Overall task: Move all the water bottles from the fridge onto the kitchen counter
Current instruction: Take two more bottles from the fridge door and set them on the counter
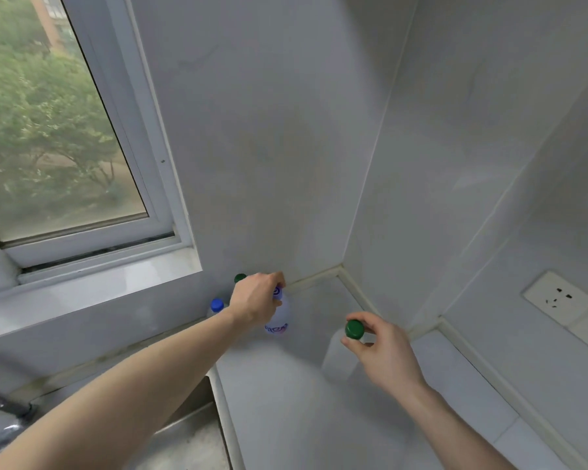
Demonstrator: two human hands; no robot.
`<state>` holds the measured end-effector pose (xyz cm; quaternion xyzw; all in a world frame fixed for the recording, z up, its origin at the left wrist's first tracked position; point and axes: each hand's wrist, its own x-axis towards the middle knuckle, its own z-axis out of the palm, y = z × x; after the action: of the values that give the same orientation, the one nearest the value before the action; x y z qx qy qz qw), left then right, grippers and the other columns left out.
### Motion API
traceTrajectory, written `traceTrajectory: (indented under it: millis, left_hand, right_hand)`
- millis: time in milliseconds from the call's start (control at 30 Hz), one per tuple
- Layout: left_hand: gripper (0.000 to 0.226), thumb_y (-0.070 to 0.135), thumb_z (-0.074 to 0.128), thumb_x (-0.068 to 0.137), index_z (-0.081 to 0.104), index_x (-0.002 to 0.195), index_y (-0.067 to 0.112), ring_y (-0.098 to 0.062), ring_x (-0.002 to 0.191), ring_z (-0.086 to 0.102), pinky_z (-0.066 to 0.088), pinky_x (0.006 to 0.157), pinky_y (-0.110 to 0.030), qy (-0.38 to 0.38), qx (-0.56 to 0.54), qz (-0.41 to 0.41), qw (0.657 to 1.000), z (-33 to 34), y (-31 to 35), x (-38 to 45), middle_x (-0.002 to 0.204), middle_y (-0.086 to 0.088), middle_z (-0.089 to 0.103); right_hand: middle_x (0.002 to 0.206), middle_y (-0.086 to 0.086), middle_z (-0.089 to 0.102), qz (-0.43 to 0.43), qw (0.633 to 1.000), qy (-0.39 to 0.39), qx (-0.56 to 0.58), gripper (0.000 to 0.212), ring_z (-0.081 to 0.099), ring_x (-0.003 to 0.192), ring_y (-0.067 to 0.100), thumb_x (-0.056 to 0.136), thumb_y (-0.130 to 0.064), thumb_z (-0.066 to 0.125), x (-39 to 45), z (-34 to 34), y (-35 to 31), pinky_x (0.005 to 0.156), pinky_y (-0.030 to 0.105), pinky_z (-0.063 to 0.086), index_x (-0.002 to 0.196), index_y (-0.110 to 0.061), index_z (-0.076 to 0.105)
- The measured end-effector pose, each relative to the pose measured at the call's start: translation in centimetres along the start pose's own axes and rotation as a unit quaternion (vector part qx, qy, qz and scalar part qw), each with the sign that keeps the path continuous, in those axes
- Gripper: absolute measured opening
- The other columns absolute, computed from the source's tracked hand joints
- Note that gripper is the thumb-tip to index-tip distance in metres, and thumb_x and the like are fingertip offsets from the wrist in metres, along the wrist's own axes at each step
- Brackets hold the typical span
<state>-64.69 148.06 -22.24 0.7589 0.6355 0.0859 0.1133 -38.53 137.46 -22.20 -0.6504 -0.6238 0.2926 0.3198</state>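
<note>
Four bottles are seen at the worktop (279, 401), all at its far end by the wall corner. A labelled bottle (280, 317) is gripped near its top by the left hand (255, 305), fingers curled round the neck; whether its base is touching the worktop cannot be told. A pale bottle with a green cap (354, 329) is pinched at that cap by the fingers and thumb of the right hand (384, 356); its body is faint against the surface and it appears upright, at or just above the worktop. Behind the left hand, a second green cap (240, 278) and a blue cap (217, 305) mark two more bottles standing near the wall, below the window sill (92, 283); their bodies are mostly hidden.

Judgement on progress: two bottles are taken as already delivered, and two more are in the act of being set down, one per hand. Release of both is not yet done. The fridge is not in view, so the number of bottles left inside cannot be told; the task is judged partly complete at least.

Surroundings noted: a sink (184, 432) just left of the worktop edge, a dark tap (4, 407) at lower left, a window (48, 113) above, a wall socket (559, 298) at right
</note>
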Motion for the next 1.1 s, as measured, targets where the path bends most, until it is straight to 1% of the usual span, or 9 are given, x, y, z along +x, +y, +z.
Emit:
traceTrajectory:
  millis: [233,333,400,567,700,833,900,1000,1100]
  left_hand:
    - [0.031,0.01,0.052,0.088,0.057,0.117,0.021,-0.03,0.091,0.058,0.042,0.069,-0.033,-0.018,0.012,-0.001,1.0,1.6,-1.6,4.5,0.108,-0.001,0.066]
    - [0.021,0.005,0.05,0.087,0.055,0.099,0.021,-0.028,0.083,0.047,0.034,0.066,-0.032,-0.036,0.027,-0.003,0.999,2.2,-2.5,5.8,0.105,-0.004,0.066]
    - [0.024,0.002,0.052,0.084,0.049,0.09,0.025,-0.029,0.083,0.048,0.032,0.065,-0.032,-0.049,0.036,-0.008,0.998,2.6,-3.1,6.5,0.102,-0.005,0.066]
    - [0.031,-0.005,0.057,0.079,0.044,0.085,0.022,-0.028,0.079,0.045,0.036,0.062,-0.032,-0.068,0.031,-0.018,0.997,3.9,-4.3,8.0,0.089,-0.002,0.052]
    - [0.032,-0.005,0.058,0.079,0.041,0.086,0.022,-0.028,0.082,0.043,0.034,0.064,-0.032,-0.059,0.013,-0.012,0.998,4.6,-4.4,8.5,0.088,0.001,0.044]
    - [0.019,0.0,0.056,0.083,0.051,0.089,0.017,-0.033,0.092,0.055,0.039,0.066,-0.033,-0.049,-0.018,-0.006,0.999,5.0,-4.6,8.7,0.094,-0.003,0.052]
    - [0.025,0.003,0.054,0.088,0.065,0.107,0.014,-0.033,0.102,0.059,0.049,0.077,-0.036,-0.044,-0.016,0.009,0.999,5.2,-4.8,8.6,0.11,-0.004,0.062]
    - [0.035,0.007,0.055,0.092,0.067,0.123,0.018,-0.033,0.107,0.061,0.052,0.085,-0.038,-0.034,-0.002,0.03,0.999,5.1,-5.2,8.1,0.124,-0.002,0.064]
    - [0.032,0.006,0.059,0.087,0.068,0.115,0.019,-0.032,0.106,0.061,0.049,0.079,-0.033,-0.014,0.021,0.04,0.999,4.5,-5.5,7.5,0.12,0.0,0.065]
  right_hand:
    - [0.103,-0.015,0.076,0.005,1.0,-0.008,-0.013,0.031,0.071,0.105,0.008,0.082,-0.018,0.088,5.9,2.1,1.7,0.088,0.039,0.06,0.109,-0.027,0.076]
    - [0.105,-0.014,0.077,0.006,1.0,-0.012,-0.023,0.032,0.071,0.105,0.008,0.082,-0.019,0.088,8.1,3.2,2.3,0.088,0.037,0.06,0.111,-0.029,0.076]
    - [0.106,-0.015,0.077,0.008,0.999,-0.018,-0.028,0.032,0.071,0.106,0.007,0.083,-0.021,0.087,9.2,3.7,2.5,0.088,0.037,0.06,0.111,-0.032,0.075]
    - [0.107,-0.012,0.077,0.014,0.999,-0.028,-0.025,0.031,0.071,0.107,0.011,0.084,-0.02,0.086,12.3,5.8,2.7,0.093,0.035,0.057,0.111,-0.031,0.075]
    - [0.107,-0.004,0.078,0.015,0.999,-0.031,-0.024,0.032,0.072,0.106,0.016,0.084,-0.018,0.086,14.5,7.2,2.3,0.094,0.034,0.056,0.114,-0.024,0.076]
    - [0.11,-0.001,0.077,0.009,0.999,-0.033,-0.027,0.033,0.071,0.106,0.019,0.085,-0.018,0.084,16.4,8.3,1.5,0.093,0.034,0.055,0.116,-0.023,0.075]
    - [0.11,0.0,0.077,0.008,0.999,-0.035,-0.022,0.033,0.07,0.105,0.019,0.085,-0.015,0.084,17.3,9.0,1.0,0.091,0.031,0.054,0.116,-0.021,0.074]
    - [0.111,0.0,0.076,0.01,0.999,-0.045,-0.019,0.032,0.069,0.105,0.019,0.087,-0.013,0.083,18.5,10.1,0.3,0.084,0.024,0.048,0.117,-0.019,0.073]
    - [0.11,0.001,0.075,0.01,0.999,-0.045,-0.021,0.032,0.065,0.097,0.015,0.087,-0.012,0.081,19.3,11.2,-0.5,0.078,0.018,0.04,0.118,-0.017,0.072]
